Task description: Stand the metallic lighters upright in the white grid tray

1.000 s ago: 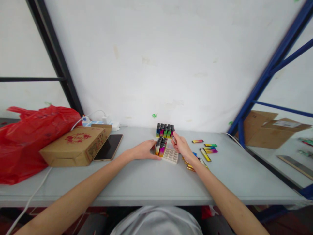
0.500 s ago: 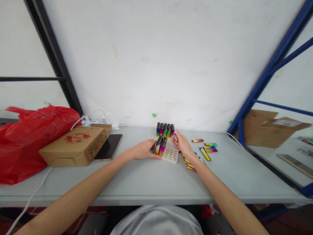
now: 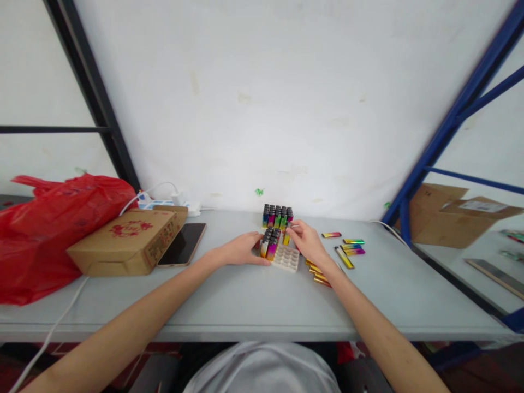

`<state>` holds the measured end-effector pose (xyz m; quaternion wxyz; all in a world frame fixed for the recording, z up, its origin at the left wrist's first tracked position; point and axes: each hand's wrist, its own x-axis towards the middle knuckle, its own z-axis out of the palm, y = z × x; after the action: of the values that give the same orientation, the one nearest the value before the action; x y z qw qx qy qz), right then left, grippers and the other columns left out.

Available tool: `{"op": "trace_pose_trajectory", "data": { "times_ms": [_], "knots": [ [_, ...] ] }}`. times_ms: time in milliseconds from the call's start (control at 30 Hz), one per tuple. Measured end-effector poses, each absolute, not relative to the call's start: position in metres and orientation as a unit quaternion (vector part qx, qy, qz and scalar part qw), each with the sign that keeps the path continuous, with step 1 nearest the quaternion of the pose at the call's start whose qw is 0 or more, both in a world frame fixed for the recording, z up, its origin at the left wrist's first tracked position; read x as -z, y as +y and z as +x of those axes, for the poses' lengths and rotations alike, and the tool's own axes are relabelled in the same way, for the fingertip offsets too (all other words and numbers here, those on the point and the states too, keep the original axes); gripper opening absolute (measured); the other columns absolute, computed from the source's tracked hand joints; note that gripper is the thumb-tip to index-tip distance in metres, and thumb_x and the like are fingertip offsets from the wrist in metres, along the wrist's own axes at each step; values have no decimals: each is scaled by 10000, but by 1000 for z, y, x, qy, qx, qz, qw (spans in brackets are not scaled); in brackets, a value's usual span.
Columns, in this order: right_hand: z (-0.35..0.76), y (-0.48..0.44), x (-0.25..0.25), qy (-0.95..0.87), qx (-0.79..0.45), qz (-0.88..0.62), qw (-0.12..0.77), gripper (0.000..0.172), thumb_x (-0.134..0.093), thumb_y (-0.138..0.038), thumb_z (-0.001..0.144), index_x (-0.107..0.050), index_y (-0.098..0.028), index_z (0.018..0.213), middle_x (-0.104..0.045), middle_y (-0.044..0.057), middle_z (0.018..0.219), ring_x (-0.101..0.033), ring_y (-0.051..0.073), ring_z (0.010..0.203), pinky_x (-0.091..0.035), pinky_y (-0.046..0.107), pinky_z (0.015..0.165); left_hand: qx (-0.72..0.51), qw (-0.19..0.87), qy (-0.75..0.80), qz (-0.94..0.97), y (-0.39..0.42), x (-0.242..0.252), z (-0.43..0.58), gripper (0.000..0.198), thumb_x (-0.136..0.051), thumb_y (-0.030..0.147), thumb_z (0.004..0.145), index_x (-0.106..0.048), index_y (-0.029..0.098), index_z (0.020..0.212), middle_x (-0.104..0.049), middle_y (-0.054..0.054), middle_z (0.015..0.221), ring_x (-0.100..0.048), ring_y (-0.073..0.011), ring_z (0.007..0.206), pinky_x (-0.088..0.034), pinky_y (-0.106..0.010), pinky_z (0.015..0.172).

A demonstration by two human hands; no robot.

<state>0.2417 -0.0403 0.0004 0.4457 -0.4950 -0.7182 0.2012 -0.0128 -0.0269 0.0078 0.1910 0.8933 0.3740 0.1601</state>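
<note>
A white tray with round sockets stands on the table, its left part filled with upright lighters in shiny rainbow colours with black tops. My left hand is curved round the left end of this tray, thumb at the near corner and fingers behind the lighters. In my right hand a yellow lighter is pinched upright by its top, over the far side of the bare sockets. Behind the tray stands a block of upright lighters. Loose gold lighters lie partly under my right forearm.
Several loose lighters lie right of my right hand. At the left are a phone, a cardboard box, a red plastic bag and a power strip. A blue frame rises at the right.
My right hand has turned and brought the lighter left, from beside the tray to upright over its sockets. My left hand keeps its place at the tray.
</note>
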Motion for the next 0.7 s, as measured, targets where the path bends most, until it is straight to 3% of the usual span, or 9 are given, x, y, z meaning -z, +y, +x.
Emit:
{"op": "trace_pose_trajectory", "data": {
  "times_ms": [133,300,467,700],
  "knots": [
    [240,-40,2,-720,-217,-492,438,150,-597,-323,952,-587,-236,1073,-785,56,935,-742,231,833,-578,385,790,-165,198,371,892,-27,-8,-13,621,-763,709,734,-643,190,1052,-697,-76,1015,-647,-280,900,-503,-361,800],
    [238,-41,3,-725,-262,-464,437,190,-599,-366,952,-562,-232,1081,-757,57,963,-735,211,807,-598,361,717,-162,196,366,895,-26,-8,-13,624,-762,712,739,-641,186,1053,-693,-79,1013,-645,-281,896,-495,-357,786],
    [241,-43,-4,-780,-201,-438,399,167,-574,-308,956,-562,-224,1101,-764,60,939,-722,219,858,-557,362,782,-169,194,367,894,-25,-6,-13,625,-764,710,736,-644,179,1044,-691,-78,992,-641,-276,869,-489,-356,772],
    [245,-47,-9,-814,-216,-407,353,155,-595,-295,954,-614,-219,1088,-772,46,933,-708,217,818,-523,334,762,-165,196,368,894,-26,-6,-14,615,-768,702,733,-642,189,1050,-693,-74,1011,-646,-281,897,-498,-360,797]
  ]
}}
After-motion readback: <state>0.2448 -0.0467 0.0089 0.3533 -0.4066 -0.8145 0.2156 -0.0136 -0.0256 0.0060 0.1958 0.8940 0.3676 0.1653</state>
